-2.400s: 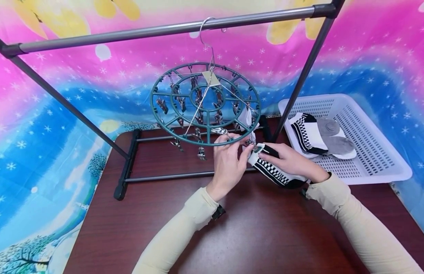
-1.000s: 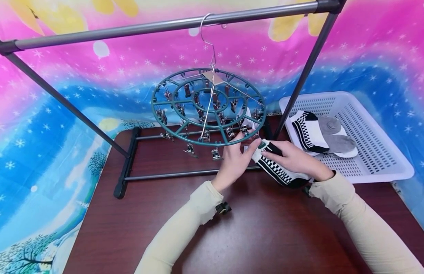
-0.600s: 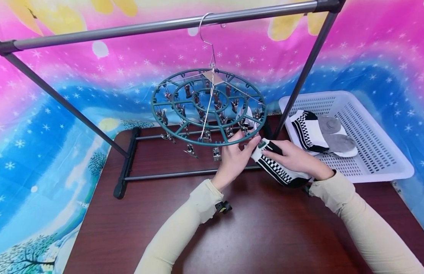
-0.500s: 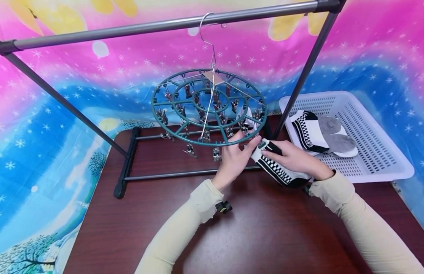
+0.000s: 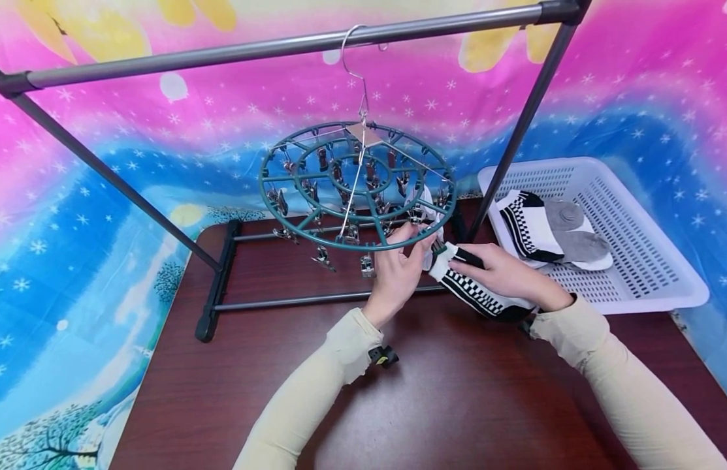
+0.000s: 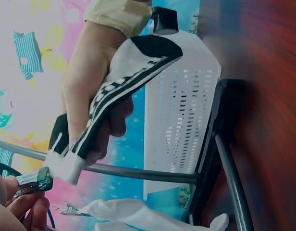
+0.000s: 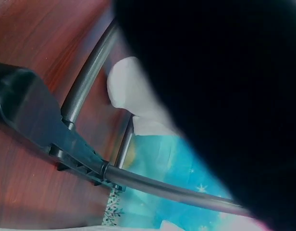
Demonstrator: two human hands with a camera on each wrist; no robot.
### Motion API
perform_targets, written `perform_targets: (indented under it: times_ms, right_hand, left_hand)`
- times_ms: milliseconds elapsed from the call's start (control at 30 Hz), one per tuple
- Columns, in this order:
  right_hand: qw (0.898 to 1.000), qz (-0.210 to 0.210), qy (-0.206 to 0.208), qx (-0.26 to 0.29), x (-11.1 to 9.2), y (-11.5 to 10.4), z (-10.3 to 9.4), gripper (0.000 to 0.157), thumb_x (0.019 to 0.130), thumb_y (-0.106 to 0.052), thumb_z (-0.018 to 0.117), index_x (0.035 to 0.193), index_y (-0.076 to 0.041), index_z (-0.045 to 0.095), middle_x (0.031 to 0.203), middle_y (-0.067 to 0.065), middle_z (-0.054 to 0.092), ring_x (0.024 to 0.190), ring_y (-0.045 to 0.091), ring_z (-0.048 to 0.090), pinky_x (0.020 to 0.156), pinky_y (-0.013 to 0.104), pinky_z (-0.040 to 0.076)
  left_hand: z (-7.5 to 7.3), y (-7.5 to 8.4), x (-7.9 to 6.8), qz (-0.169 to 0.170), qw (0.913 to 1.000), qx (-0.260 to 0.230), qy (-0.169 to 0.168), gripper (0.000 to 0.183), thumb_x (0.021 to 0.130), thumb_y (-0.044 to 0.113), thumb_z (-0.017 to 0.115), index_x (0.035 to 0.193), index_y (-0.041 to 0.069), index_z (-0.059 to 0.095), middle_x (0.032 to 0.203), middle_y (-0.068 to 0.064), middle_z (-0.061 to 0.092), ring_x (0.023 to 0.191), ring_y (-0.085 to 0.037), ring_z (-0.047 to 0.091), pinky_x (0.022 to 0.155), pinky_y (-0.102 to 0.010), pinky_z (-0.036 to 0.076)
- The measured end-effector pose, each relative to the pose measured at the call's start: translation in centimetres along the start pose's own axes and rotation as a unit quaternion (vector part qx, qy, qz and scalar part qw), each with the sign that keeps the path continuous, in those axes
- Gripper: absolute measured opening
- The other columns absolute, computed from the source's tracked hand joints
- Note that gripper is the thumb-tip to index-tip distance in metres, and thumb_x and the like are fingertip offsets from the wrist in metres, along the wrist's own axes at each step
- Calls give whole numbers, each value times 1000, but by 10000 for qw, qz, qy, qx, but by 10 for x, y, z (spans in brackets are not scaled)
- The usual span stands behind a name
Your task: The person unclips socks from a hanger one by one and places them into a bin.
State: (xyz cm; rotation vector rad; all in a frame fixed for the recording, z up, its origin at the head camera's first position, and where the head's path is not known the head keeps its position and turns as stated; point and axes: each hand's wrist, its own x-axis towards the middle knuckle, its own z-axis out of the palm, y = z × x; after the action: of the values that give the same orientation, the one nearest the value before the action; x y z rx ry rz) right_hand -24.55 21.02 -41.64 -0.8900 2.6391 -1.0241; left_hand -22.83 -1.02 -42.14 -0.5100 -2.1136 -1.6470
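In the head view my right hand (image 5: 507, 274) grips a white and black checkered ankle sock (image 5: 477, 290), its cuff turned toward the hanger. My left hand (image 5: 394, 274), beneath the front right rim of the round green clip hanger (image 5: 316, 232), pinches a metal clip (image 6: 35, 182). In the left wrist view that clip meets the edge of the sock's cuff; whether it bites the fabric I cannot tell. White socks (image 6: 124, 211) hang from another clip close by. Dark sock fabric fills much of the right wrist view.
A grey metal rack (image 5: 269, 52) carries the hanger by its hook and stands on the dark red table (image 5: 434, 398). At the right a white perforated basket (image 5: 651, 261) holds several folded socks (image 5: 533, 225). Other metal clips (image 5: 367, 264) dangle round the hanger.
The hanger has turned and my left hand has shifted right since the earliest frame. In the last half second the left hand drew slightly left, and the clip at the cuff came into sight.
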Motion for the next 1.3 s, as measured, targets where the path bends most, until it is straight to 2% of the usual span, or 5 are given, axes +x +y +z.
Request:
perform_targets:
  times_ms: [433,733,833,1100,1300]
  right_hand:
    - [9912,715,1047,-393,-23,0,-51,35,109,-27,55,132,-2,65,115,17,71,99,14,60,95,41,49]
    - [9780,1324,1595,-243,-32,25,-100,37,108,-35,54,88,-4,55,69,6,44,58,18,42,56,33,40]
    - [9742,1492,1679,-219,-33,42,-116,40,109,-37,51,91,-2,54,69,7,44,58,19,42,56,33,40]
    - [9647,2091,1492,-582,-29,89,-150,54,109,-47,44,125,3,58,94,17,64,76,5,55,75,29,40]
    - [9630,2586,735,-212,-31,126,-161,77,108,-57,33,153,5,36,131,36,56,111,43,62,95,47,52]
  left_hand:
    - [-3,-5,-2,31,9998,76,180,23,100,25,71,116,9,73,109,-7,78,52,-9,43,55,-23,37]
    - [-5,-5,-4,75,9995,270,176,24,100,26,71,116,9,74,113,-7,78,59,-14,51,61,-25,39]
    - [-5,-5,-4,59,9994,297,174,24,99,26,71,116,8,74,114,-7,78,81,-14,61,74,-25,42]
    - [-7,-5,-4,-39,9994,240,251,28,99,24,72,120,6,73,114,-10,78,44,-12,34,48,-25,31]
    - [-8,-4,-6,-103,9994,223,232,28,99,25,72,120,7,73,115,-9,78,87,-16,64,75,-27,46]
